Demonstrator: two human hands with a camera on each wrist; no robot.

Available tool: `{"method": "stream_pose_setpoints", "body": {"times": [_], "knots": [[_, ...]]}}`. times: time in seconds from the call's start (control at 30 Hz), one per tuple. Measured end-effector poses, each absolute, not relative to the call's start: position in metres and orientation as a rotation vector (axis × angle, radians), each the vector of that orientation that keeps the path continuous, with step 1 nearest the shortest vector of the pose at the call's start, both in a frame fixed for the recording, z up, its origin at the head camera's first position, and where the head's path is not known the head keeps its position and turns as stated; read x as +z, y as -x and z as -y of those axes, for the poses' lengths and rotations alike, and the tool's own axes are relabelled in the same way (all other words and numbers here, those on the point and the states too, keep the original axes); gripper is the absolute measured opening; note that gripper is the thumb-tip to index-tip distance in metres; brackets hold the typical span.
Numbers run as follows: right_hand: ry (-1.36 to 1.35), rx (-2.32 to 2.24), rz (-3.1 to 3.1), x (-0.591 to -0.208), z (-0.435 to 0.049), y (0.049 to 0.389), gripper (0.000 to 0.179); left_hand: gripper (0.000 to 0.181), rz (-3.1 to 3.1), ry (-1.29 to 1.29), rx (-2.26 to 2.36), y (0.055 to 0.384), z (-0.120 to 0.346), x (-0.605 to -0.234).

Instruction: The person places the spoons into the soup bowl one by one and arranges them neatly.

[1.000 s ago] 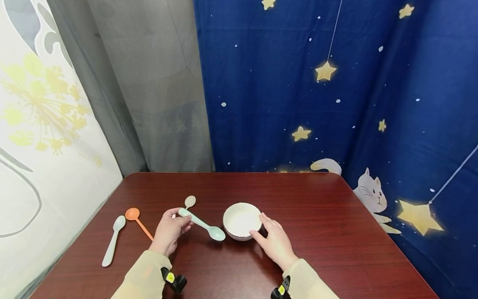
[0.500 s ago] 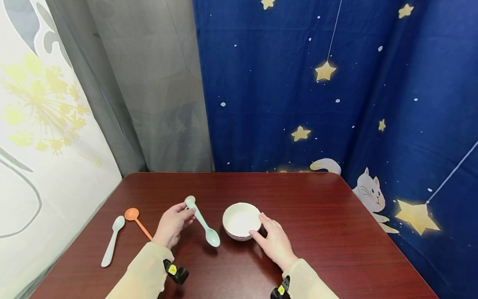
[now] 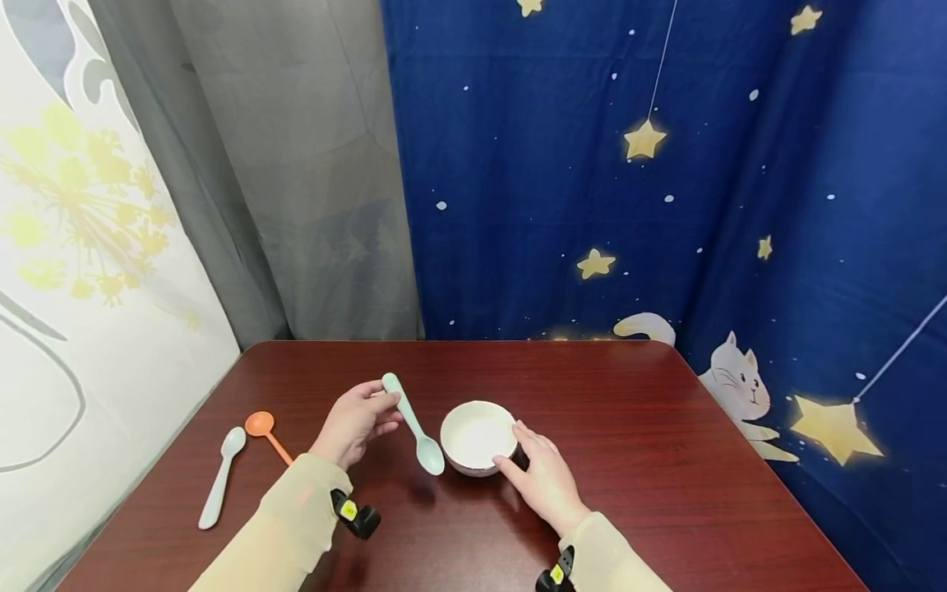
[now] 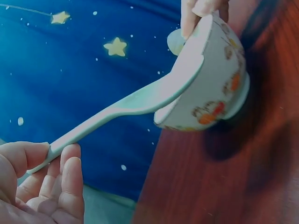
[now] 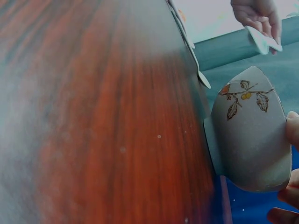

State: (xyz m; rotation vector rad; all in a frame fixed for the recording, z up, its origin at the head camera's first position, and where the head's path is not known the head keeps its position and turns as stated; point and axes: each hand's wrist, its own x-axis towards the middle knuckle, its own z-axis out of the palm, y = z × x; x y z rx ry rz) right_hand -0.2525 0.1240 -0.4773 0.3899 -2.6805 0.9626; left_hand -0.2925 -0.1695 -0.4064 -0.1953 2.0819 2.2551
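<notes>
My left hand [image 3: 355,423] pinches the handle end of a pale mint spoon [image 3: 429,455] between thumb and fingers. The spoon is raised above the table, its head slanting down just left of a white bowl [image 3: 477,434]. Seen in the left wrist view, the bowl [image 4: 219,79] has a floral pattern outside, and the spoon [image 4: 135,100] overlaps its rim. The bowl stands upright on the table while my right hand [image 3: 547,481] holds its right side, thumb and fingers at the rim. In the right wrist view, those fingers [image 5: 292,186] are partly cut off.
On the left of the dark red table [image 3: 629,427] lie a white spoon [image 3: 222,481] and an orange spoon [image 3: 261,425], whose handle runs behind my left sleeve [image 3: 284,514]. A blue star-patterned curtain [image 3: 533,164] hangs behind the table.
My left hand has moved right and away from me with the mint spoon, which now tilts more steeply. A small cream spoon behind it is now hidden. The right hand and bowl stay put.
</notes>
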Motion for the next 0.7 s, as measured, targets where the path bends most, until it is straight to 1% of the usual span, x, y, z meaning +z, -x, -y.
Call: {"method": "stream_pose_setpoints", "body": {"times": [0.37,0.7], "knots": [[-0.392,0.964,2.672,-0.478,-0.124,0.252,0.068,0.038,-2.119,0.046,2.149,0.317,0.147,-0.384],[-0.393,0.956,2.675,-0.479,-0.124,0.253,0.066,0.037,-2.134,0.021,2.076,0.337,0.131,-0.381]]}}
